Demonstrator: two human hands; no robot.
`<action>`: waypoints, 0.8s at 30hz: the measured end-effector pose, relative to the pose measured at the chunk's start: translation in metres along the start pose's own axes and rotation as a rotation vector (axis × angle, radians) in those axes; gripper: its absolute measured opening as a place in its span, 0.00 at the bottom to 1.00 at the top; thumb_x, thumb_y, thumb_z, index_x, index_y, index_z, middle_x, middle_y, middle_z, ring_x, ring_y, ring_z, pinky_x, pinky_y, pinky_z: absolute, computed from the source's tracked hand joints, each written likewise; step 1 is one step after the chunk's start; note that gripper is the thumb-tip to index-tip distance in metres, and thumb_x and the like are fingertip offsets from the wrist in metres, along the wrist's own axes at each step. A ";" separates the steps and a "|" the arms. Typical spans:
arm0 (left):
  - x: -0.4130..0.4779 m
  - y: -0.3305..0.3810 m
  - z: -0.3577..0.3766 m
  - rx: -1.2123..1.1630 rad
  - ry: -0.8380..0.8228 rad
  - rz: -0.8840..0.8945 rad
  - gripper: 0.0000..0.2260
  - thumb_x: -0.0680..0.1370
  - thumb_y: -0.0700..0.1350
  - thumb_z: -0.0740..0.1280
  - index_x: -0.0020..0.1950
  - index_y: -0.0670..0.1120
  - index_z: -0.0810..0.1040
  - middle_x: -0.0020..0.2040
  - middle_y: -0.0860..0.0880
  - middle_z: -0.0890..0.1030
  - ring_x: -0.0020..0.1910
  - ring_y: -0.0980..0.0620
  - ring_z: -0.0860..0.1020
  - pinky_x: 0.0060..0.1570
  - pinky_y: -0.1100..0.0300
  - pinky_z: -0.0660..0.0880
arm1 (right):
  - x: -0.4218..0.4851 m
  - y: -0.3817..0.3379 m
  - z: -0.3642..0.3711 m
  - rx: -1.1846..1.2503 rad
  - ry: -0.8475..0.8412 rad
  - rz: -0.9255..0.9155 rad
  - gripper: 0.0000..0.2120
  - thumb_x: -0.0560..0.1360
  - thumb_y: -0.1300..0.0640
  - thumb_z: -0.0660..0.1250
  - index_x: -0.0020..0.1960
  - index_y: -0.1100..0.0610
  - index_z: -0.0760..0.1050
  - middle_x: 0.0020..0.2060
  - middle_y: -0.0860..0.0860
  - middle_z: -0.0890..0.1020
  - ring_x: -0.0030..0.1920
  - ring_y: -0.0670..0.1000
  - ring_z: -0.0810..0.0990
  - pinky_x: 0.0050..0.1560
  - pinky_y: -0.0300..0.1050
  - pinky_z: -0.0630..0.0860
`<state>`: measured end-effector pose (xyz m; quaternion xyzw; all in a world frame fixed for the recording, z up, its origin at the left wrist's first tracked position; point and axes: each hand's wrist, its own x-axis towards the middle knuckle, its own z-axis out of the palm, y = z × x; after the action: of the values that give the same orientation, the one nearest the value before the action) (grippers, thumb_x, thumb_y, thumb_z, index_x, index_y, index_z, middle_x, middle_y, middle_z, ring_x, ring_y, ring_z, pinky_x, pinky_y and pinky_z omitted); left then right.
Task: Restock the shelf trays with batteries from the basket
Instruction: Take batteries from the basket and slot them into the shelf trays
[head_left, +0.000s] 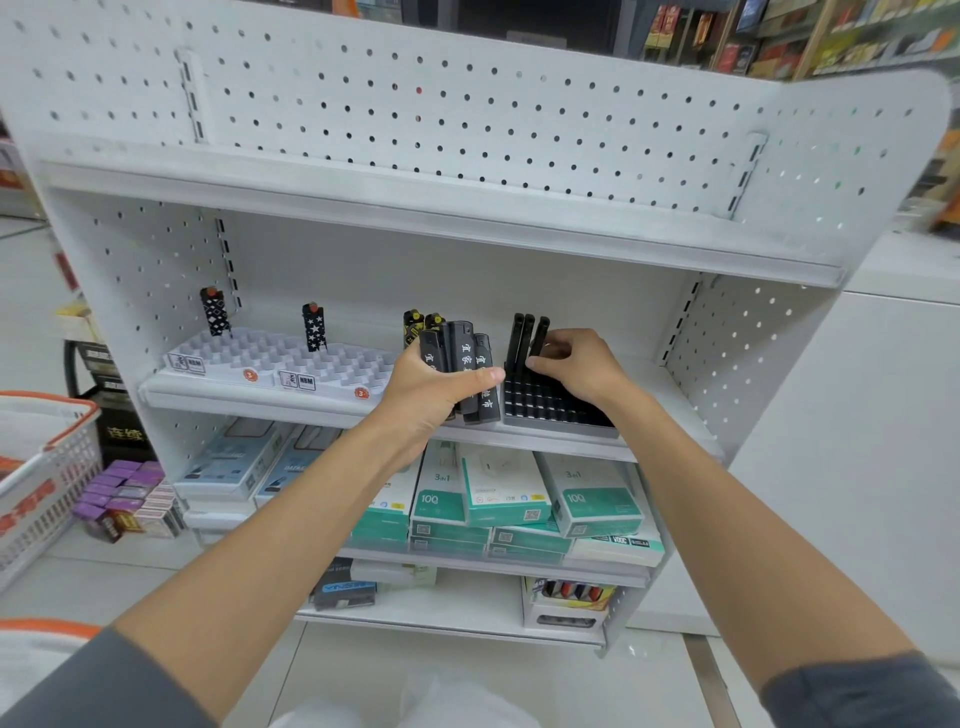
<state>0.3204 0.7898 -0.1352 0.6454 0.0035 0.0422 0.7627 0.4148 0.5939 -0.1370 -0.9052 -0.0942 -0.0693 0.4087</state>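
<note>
My left hand (436, 395) grips a bundle of several slim black items with white characters (467, 358), held upright in front of the middle shelf. My right hand (576, 366) pinches one slim black item (540, 338) standing at the back of a dark slotted tray (561, 410), beside two like it (521, 338). To the left lies a white slotted tray (291, 364) holding two patterned items (215, 312), (314, 327). The orange-rimmed white basket (47, 467) stands at the far left; its contents are hidden.
The white pegboard shelf unit (467, 223) has a bare upper shelf. Teal and white boxes (509, 499) fill the shelf below. Small purple and red packs (124, 499) are stacked on the counter by the basket. A second orange rim (47, 631) shows at the lower left.
</note>
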 end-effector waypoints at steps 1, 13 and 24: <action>0.000 0.000 0.000 0.005 0.003 0.000 0.23 0.65 0.38 0.80 0.55 0.47 0.76 0.48 0.47 0.84 0.51 0.46 0.82 0.55 0.44 0.79 | 0.002 0.000 0.001 -0.002 -0.006 0.012 0.16 0.73 0.54 0.73 0.59 0.57 0.79 0.51 0.50 0.83 0.52 0.49 0.80 0.50 0.39 0.72; -0.007 0.000 -0.003 0.144 0.012 0.053 0.27 0.63 0.42 0.82 0.58 0.48 0.75 0.51 0.48 0.83 0.52 0.49 0.82 0.57 0.50 0.79 | -0.046 -0.039 -0.020 0.189 0.197 -0.162 0.09 0.75 0.60 0.67 0.54 0.52 0.81 0.47 0.45 0.83 0.47 0.43 0.79 0.48 0.32 0.74; -0.012 0.003 0.011 0.121 0.004 0.061 0.21 0.66 0.36 0.80 0.54 0.47 0.75 0.47 0.48 0.84 0.47 0.50 0.83 0.49 0.53 0.81 | -0.065 -0.067 -0.037 0.526 -0.045 -0.082 0.06 0.77 0.60 0.68 0.52 0.61 0.75 0.49 0.59 0.83 0.42 0.48 0.80 0.44 0.39 0.77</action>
<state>0.3092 0.7788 -0.1313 0.6900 -0.0119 0.0664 0.7207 0.3343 0.6020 -0.0778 -0.7645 -0.1548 -0.0391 0.6246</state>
